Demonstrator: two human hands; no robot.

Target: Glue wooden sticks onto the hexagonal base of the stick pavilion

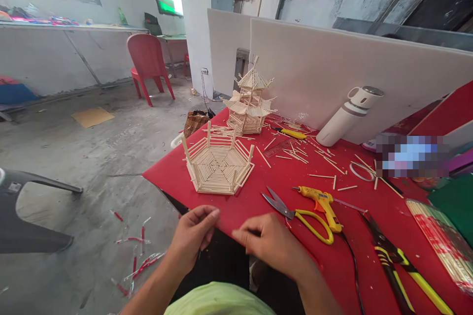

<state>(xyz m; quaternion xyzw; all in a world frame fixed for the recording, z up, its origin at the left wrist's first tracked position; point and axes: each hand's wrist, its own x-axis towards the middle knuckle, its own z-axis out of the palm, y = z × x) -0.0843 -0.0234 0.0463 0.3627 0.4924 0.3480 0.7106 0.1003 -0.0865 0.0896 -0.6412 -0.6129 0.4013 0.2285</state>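
Observation:
My left hand hovers at the front edge of the red-covered table, thumb and fingers pressed together. Across a small gap, my right hand is curled with thumb against forefinger. Whatever either pinch may hold is too small to make out. Just beyond them sits an octagonal stick base with a low railing and upright posts. Behind it stands a tiered stick pagoda. Scissors with yellow handles lie right of my right hand, beside a yellow glue gun.
Loose sticks and a yellow utility knife lie toward the back. A white bottle leans by the white board. Yellow-black cutters and packed sticks occupy the right. A red chair stands on the floor.

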